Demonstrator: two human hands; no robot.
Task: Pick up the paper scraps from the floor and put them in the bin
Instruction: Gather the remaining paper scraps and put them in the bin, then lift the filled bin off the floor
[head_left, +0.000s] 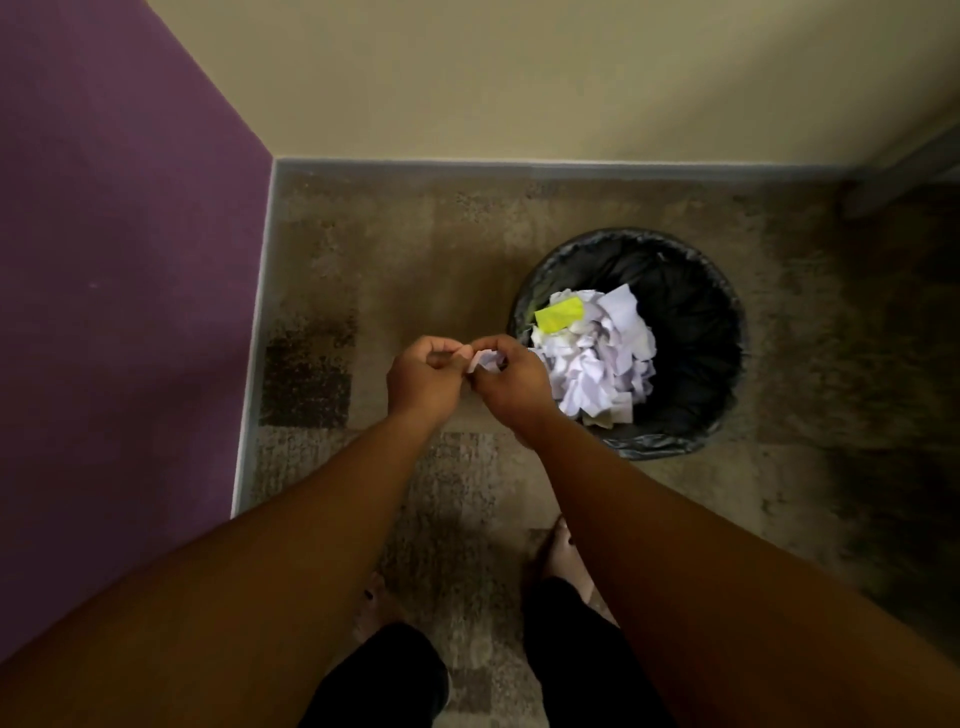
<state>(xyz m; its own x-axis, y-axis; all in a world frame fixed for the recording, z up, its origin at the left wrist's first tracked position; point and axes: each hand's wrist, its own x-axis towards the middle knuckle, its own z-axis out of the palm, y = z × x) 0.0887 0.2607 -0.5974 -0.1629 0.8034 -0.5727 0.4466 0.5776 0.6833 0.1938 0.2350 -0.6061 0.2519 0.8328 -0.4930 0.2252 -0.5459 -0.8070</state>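
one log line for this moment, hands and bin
left hand: pinches paper scrap | right hand: holds same scrap | bin: holds crumpled paper | scrap not yet dropped

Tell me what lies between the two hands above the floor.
A small white paper scrap lies between them in the head view: the left hand and right hand both pinch it, just left of the bin.

Both bare arms reach forward and meet. The left hand (423, 376) and right hand (511, 379) curl their fingers together, pinching a small paper scrap (483, 359) between them.
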